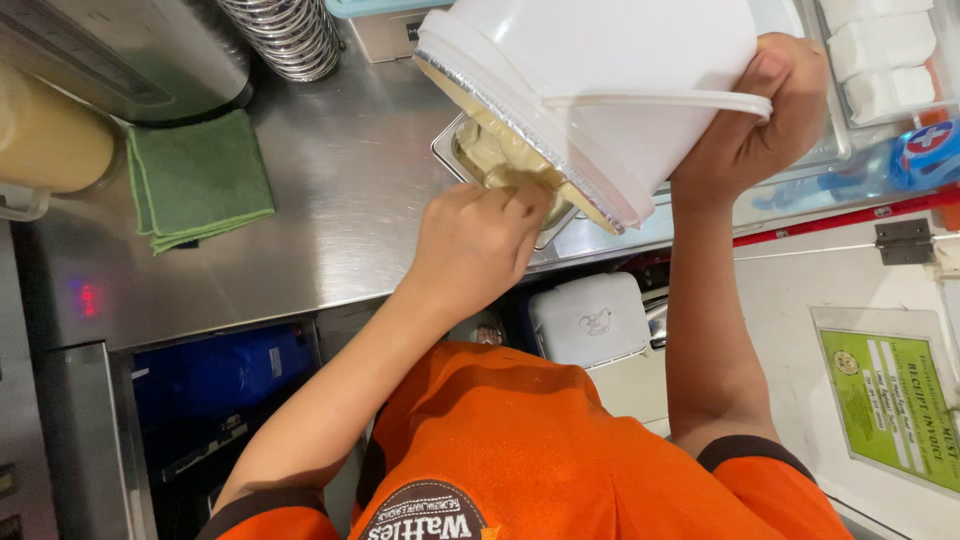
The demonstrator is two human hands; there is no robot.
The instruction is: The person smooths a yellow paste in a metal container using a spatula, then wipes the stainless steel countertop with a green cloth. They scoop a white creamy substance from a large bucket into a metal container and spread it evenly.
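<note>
The right hand (752,120) grips the base of a white bucket (600,80), tipped mouth-down just above the left hand (478,240). That hand is fisted at the rim, scraping pale batter (490,150) into a steel pan (450,150).

A brushed stainless-steel counter (340,190) is lit from above, with glare at its centre. A folded green cloth (200,180) is laid at ten o'clock, a stack of ribbed metal cups (285,35) at eleven, and a green laminated notice (895,405) at four.
</note>
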